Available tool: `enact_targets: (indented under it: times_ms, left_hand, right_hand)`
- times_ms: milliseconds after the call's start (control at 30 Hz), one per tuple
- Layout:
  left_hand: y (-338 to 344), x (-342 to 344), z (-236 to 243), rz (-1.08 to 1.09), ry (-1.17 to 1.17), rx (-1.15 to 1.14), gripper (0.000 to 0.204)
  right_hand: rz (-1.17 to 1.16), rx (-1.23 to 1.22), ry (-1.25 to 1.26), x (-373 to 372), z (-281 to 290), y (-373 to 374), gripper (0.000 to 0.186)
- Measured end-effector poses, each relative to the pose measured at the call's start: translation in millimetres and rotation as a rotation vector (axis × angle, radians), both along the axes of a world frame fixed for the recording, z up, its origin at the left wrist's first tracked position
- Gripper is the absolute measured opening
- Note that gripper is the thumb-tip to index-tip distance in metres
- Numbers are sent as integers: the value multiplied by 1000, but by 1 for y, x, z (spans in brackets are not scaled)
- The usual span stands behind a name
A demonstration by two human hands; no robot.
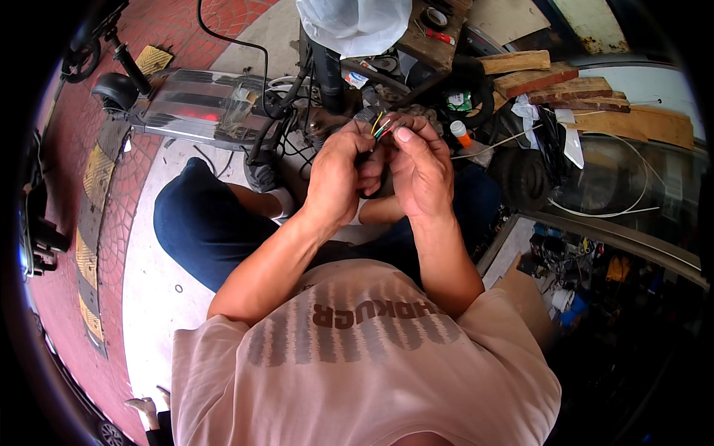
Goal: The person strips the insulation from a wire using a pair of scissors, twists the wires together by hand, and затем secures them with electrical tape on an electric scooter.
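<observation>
Several thin coloured wires (pixel 382 131), among them yellow, green and red ones, come together between my two hands in front of my crossed legs. The fingers of my left hand (pixel 335 172) are closed on them from the left. Close beside it, my right hand (pixel 424 165) pinches wire ends with thumb and fingertips. The bare tips are too small to make out. Just left of my hands lies the scooter (pixel 190 108), its deck covered in clear plastic and a red light glowing on it. Black cables (pixel 291 111) run from its front end toward my hands.
A white plastic bag (pixel 355 26) hangs beyond my hands. Tape and a red-handled tool (pixel 440 36) lie on a wooden stand. To the right are wooden planks (pixel 550 87), an orange-and-white bottle (pixel 461 135), a tyre (pixel 526 180) and a box of assorted parts (pixel 569 271).
</observation>
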State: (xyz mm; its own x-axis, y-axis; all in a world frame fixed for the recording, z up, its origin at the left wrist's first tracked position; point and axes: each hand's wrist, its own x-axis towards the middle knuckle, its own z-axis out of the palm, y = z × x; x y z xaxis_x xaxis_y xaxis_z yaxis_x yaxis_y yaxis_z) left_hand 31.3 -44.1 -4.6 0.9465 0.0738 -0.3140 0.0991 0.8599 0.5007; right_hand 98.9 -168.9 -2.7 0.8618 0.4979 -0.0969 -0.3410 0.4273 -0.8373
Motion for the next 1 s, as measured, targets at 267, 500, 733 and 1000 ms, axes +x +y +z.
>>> enact_targets:
  times_ms: [267, 500, 733, 1000]
  left_hand:
    - [3, -3, -1, 19, -51, 28, 8]
    - [4, -3, 3, 15, -30, 53, 9]
    - [4, -4, 5, 30, -13, 33, 9]
    - [10, -4, 7, -129, -11, -131, 13]
  right_hand:
    - [5, 154, 115, 3, -1, 1, 11]
    - [-1, 177, 130, 2, 2, 3, 12]
    - [3, 161, 127, 2, 1, 2, 13]
    - [126, 181, 160, 15, -8, -8, 13]
